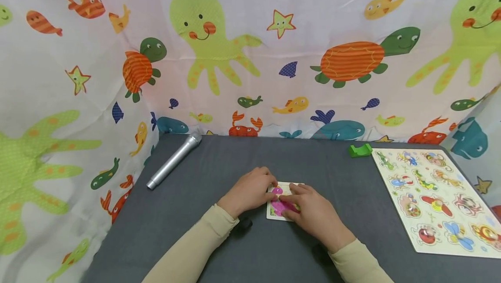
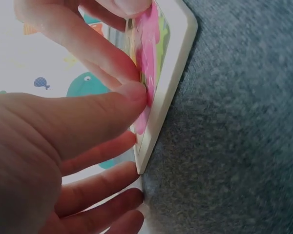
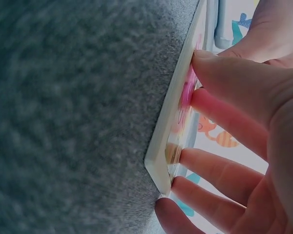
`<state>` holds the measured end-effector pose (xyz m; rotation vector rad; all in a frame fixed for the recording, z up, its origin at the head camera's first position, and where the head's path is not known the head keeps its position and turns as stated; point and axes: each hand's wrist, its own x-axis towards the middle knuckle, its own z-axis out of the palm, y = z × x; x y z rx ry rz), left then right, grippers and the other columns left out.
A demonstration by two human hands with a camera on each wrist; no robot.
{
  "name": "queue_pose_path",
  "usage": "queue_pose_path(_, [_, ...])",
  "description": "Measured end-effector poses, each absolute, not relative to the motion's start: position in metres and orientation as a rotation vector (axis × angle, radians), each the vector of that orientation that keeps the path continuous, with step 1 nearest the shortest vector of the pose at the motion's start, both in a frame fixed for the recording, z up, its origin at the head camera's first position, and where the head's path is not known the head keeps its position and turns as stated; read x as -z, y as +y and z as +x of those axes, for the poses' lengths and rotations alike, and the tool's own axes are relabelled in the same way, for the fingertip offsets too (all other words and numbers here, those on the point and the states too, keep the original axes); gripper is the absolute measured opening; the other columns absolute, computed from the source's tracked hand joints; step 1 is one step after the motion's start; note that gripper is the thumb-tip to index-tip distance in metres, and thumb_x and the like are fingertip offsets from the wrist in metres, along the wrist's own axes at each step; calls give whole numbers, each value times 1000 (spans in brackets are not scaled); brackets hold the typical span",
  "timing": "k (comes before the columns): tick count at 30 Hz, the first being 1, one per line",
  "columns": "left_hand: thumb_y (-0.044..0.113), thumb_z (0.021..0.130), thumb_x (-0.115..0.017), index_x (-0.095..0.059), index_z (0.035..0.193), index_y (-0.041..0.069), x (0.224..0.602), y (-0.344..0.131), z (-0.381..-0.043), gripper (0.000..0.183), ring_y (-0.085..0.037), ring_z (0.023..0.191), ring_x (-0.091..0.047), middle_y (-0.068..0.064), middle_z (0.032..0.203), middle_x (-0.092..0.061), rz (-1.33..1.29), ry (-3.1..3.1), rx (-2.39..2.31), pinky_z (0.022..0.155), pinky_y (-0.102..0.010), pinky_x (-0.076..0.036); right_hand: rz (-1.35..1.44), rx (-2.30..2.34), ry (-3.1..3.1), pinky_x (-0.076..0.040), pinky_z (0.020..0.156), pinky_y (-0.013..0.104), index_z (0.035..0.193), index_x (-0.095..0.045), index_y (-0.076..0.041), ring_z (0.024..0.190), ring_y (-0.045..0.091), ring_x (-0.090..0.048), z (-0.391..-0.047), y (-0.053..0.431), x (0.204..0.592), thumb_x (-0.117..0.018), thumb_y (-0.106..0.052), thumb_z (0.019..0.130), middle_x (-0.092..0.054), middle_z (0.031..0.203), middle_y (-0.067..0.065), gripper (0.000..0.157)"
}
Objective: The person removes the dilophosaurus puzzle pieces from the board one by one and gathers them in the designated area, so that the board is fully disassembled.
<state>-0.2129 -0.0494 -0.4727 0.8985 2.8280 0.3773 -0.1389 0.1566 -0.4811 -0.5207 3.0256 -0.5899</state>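
Observation:
A small puzzle board (image 1: 272, 218) with a pale rim and a pink figure (image 1: 278, 208) lies flat on the dark table. My left hand (image 1: 252, 188) is over its left and far side. In the left wrist view, the left thumb (image 2: 133, 91) touches the pink surface while the other fingertips reach the board's edge. From the right, my right hand (image 1: 313, 207) rests its fingertips on the board. Its thumb (image 3: 205, 56) and fingers are spread over the picture in the right wrist view. Both hands partly cover the figure, and no piece is seen lifted.
A silver microphone (image 1: 174, 161) lies at the left back of the grey table (image 1: 219, 161). On the right is a large insect puzzle board (image 1: 420, 198), with a green curved block (image 1: 360, 151) by its far left corner. A sea-animal curtain (image 1: 250, 22) hangs behind.

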Motion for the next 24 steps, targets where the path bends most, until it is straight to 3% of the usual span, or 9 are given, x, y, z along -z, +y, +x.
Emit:
queue_pose_path(12, [40,98,-81,-74,123,17,479,-52,-214,35,-18,112,-52,-2,121,-60,838,2772,-529,102,-35,-56,-555,554,3053,-57,104,62,133,-79,-26,142,43,-61,-137,156,482,-87,-39,91,-66,151,15,44])
queue_pose_path(24, [39,97,-82,-73,126,14,478,-52,-218,39,-12,98,-57,-2,117,-62,834,2741,-565,95,-30,-57,-563,536,3059,-58,103,60,133,-79,-26,141,43,-62,-138,156,483,-87,-40,91,-66,151,16,45])
